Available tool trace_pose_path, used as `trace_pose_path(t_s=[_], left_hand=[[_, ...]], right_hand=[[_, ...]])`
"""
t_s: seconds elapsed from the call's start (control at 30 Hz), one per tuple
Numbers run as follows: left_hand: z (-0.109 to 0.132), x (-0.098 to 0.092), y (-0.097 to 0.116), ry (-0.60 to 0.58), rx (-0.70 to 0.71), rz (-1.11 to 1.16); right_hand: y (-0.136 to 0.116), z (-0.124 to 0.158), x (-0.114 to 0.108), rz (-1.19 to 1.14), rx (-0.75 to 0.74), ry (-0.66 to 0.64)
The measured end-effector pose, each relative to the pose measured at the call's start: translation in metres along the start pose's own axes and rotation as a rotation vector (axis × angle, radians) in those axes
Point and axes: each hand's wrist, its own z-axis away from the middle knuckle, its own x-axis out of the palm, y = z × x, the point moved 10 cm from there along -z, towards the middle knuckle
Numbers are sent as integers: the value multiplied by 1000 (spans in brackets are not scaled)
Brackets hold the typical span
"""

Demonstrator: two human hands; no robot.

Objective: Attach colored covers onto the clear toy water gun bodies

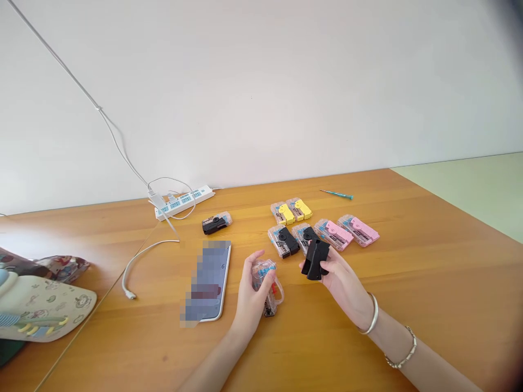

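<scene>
My left hand (255, 288) is closed around a clear plastic toy body (270, 294) with blue and red parts inside and a see-through loop on its right side. Between the fingers and thumb of my right hand (341, 275) is a black plastic grip piece (316, 260), held just above the table and apart from the clear body. Behind my hands lie several folded toys with clear bodies: a black one (283, 241), another black one (305, 235) partly covered by my right hand's piece, pink ones (335, 234), and yellow ones (283, 213).
A phone (208, 283) lies left of my left hand. One more black toy (216, 222) rests near a white power strip (183, 201). A white cable (141, 253) runs across the table. A teal screwdriver (338, 194) is at the back; a patterned bottle (49, 307) is far left.
</scene>
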Motion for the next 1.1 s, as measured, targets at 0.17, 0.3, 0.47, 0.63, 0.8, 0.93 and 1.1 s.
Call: trace_pose_path(t_s=[0.17, 0.3, 0.47, 0.63, 0.8, 0.93, 1.1], left_hand=[[4, 10, 8, -70, 60, -37], [5, 11, 9, -67, 85, -60], [4, 10, 6, -63, 61, -25], [2, 8, 8, -64, 72, 47], [1, 5, 8, -53, 61, 115], [0, 3, 2, -30, -5, 219], [1, -1, 1, 5, -1, 237]], right_hand=[[9, 4, 3, 122, 23, 8], [15, 3, 10, 77, 35, -42], [19, -1, 8, 23, 28, -33], [26, -3, 8, 68, 60, -55], [36, -6, 9, 212, -6, -110], [44, -6, 14, 246, -35, -187], [53, 8, 37, 196, 50, -405]])
